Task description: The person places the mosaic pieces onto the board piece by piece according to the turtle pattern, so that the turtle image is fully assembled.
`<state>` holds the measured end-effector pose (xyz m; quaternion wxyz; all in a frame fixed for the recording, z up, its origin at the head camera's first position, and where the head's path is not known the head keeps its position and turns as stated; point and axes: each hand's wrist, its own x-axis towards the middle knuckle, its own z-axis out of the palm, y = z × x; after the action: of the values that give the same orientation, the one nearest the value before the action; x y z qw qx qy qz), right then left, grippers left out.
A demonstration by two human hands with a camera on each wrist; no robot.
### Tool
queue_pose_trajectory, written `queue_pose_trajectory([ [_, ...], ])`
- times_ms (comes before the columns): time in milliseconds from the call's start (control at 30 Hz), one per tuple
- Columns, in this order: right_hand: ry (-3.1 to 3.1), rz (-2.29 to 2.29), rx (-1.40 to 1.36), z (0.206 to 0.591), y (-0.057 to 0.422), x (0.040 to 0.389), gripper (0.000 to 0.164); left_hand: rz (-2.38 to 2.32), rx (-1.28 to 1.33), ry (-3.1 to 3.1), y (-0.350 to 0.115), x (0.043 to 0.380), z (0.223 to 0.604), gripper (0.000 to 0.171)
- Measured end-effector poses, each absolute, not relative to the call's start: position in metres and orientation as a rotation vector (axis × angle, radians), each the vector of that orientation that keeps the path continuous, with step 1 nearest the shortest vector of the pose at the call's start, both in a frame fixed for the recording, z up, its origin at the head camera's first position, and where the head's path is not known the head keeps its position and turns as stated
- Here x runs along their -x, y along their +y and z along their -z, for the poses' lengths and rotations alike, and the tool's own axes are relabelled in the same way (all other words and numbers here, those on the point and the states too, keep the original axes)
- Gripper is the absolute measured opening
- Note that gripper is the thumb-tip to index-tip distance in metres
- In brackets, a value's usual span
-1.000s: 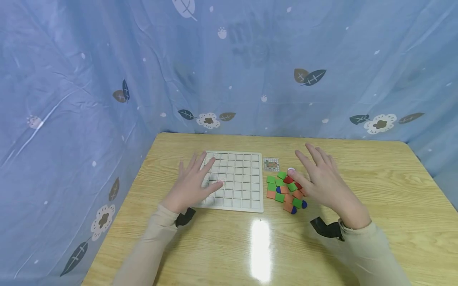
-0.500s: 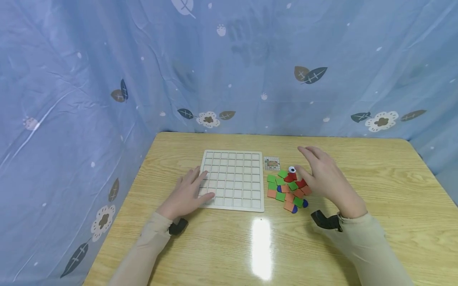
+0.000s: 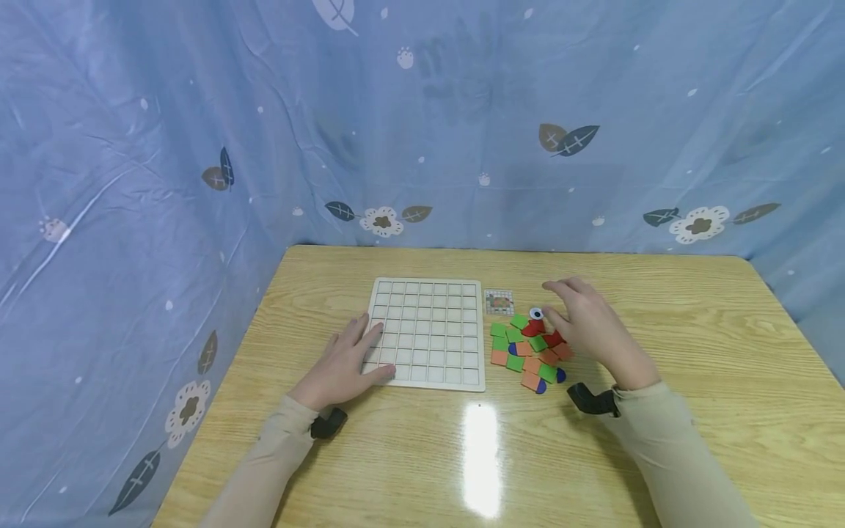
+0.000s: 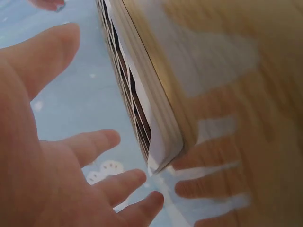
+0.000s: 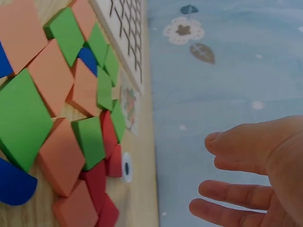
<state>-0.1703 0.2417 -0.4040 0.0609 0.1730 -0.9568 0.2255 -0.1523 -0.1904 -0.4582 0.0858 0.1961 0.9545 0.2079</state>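
My left hand (image 3: 338, 368) is spread over the left edge of a pale gridded board (image 3: 432, 334), holding nothing. In the left wrist view its fingers lie beside the board's edge (image 4: 158, 106). On the other side, my right hand (image 3: 597, 330) hovers at the upper right of a pile of coloured tiles, fingers loosely bent and nothing between them. Nearest its thumb is a white eye piece (image 3: 536, 314), with a red tile (image 3: 532, 328) just below. Green tiles (image 5: 23, 120), orange tiles (image 5: 61, 151) and blue rounded tiles (image 5: 16, 183) lie close together, some overlapping.
A small picture card (image 3: 499, 301) lies between the board and the back of the tile pile. The wooden table (image 3: 409, 455) shows a bright light reflection in front. A blue patterned curtain (image 3: 475, 132) stands behind and at the left.
My left hand has drawn back from over the board towards its left edge. My right hand has shifted slightly left, its fingers now less spread, and the eye piece shows more fully.
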Motion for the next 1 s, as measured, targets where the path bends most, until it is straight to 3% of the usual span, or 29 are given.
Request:
queue_pose_trajectory([
  [1000,-3.154,-0.585,-0.437,0.43,0.229,0.205,0.028,-0.557,-0.61,2.806,-0.188,0.151,0.458,0.096],
])
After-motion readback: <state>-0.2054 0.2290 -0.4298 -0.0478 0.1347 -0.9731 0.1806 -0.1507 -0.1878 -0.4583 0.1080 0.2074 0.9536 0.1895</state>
